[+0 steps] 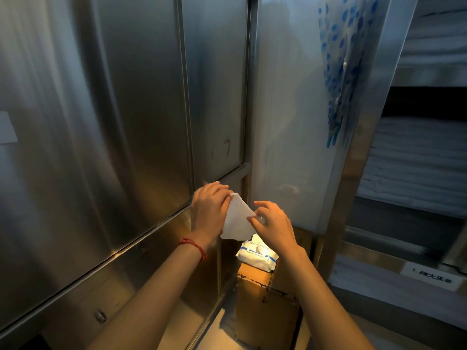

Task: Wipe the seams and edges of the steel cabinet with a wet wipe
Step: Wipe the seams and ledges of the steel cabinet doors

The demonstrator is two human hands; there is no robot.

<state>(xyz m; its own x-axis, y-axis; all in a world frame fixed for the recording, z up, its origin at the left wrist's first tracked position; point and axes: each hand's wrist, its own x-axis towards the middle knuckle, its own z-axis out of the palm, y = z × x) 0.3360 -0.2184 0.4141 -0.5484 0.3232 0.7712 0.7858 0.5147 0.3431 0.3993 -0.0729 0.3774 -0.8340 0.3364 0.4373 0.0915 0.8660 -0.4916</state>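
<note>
I am holding a white wet wipe point(237, 218) up between my two hands, right in front of the steel cabinet point(126, 122). My left hand point(208, 210) is curling its fingers round the top left edge of the wipe. My right hand point(271, 223) is pinching the right corner with thumb and finger.

I think the wipe is very light, soft and floppy. It looks folded into a flat shape. It is wet, so it could be a bit slippery and may cling to itself. It could tear if I pull hard. I think the best place to hold it is by the edges and corners, as I am doing now.

The long seam point(222, 176) of the cabinet is just above my left hand. The wipe pack point(256, 258) is sitting below my right hand, on a cardboard box point(255, 299).
</note>
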